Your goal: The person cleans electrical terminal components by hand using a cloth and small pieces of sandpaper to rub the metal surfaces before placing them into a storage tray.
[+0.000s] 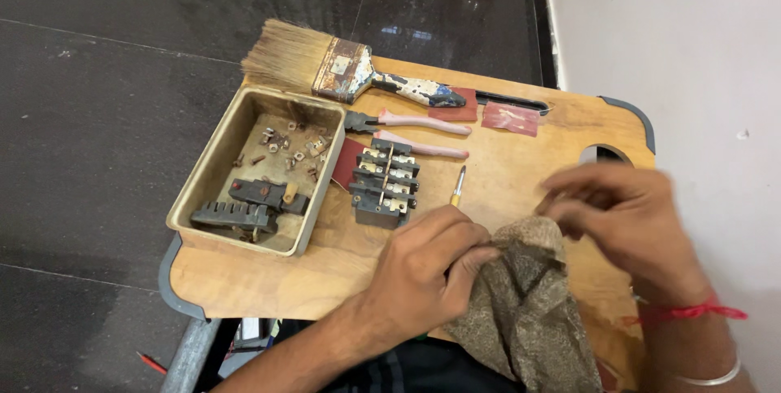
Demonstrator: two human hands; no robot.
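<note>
My left hand (427,267) is closed on the left side of a brownish-grey cloth (525,307) that hangs over the near edge of a wooden board (521,169). My right hand (622,218) pinches the cloth's top corner; it is blurred. Whether something is wrapped inside the cloth is hidden. Just beyond my left hand lies a small screwdriver (458,187) with a yellow handle, and left of it a dark electrical switch block (384,182) with brass contacts.
A metal tray (213,167) at the board's left holds dark plastic parts (244,207) and several small screws. At the back lie a wide paintbrush (342,67), pink-handled pliers (407,131) and red sandpaper pieces (510,117). A white wall stands on the right, dark floor tiles on the left.
</note>
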